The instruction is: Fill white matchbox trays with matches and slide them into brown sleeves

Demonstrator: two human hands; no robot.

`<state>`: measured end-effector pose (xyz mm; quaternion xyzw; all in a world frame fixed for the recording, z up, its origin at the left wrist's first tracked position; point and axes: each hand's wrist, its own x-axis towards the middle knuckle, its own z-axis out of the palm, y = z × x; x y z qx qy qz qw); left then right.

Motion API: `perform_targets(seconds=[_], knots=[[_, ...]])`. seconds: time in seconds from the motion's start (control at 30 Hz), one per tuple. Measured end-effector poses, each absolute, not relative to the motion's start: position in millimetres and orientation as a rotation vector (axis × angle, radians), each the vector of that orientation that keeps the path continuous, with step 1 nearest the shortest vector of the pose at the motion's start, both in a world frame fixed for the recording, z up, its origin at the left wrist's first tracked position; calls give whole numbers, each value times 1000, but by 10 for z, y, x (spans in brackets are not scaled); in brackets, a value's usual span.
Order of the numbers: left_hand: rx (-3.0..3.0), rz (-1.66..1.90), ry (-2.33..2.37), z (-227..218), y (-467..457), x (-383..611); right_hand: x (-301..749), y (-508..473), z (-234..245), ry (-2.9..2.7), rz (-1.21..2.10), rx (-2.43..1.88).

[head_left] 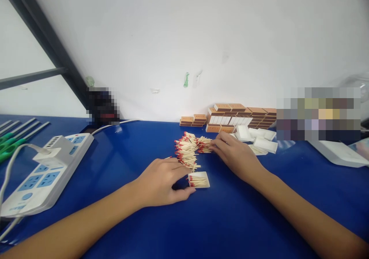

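A pile of red-tipped matches lies on the blue table. My left hand rests beside a small white matchbox tray partly filled with matches, its thumb and fingers closed against the tray's left edge. My right hand lies palm down at the right end of the pile, fingers pinched on a small bunch of matches.
Orange matchbox sleeves are stacked by the wall, with empty white trays in front. A white power strip with a plugged charger lies at left, green-handled scissors beyond it. A white flat box sits at right.
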<state>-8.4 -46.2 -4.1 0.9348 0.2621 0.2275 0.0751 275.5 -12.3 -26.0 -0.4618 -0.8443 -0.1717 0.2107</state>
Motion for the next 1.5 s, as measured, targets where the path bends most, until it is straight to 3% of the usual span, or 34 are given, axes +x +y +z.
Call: perform_targets(seconds=[0.4, 1.13, 1.5], knots=[[2799, 857, 898, -65, -455, -81, 2422, -669, 50, -2267, 286, -1031], [2786, 808, 790, -4, -496, -58, 2384, -725, -26, -2420, 410, -1123], [2886, 1026, 670, -61, -538, -10, 2125, -875, 63, -2015, 590, -1383]])
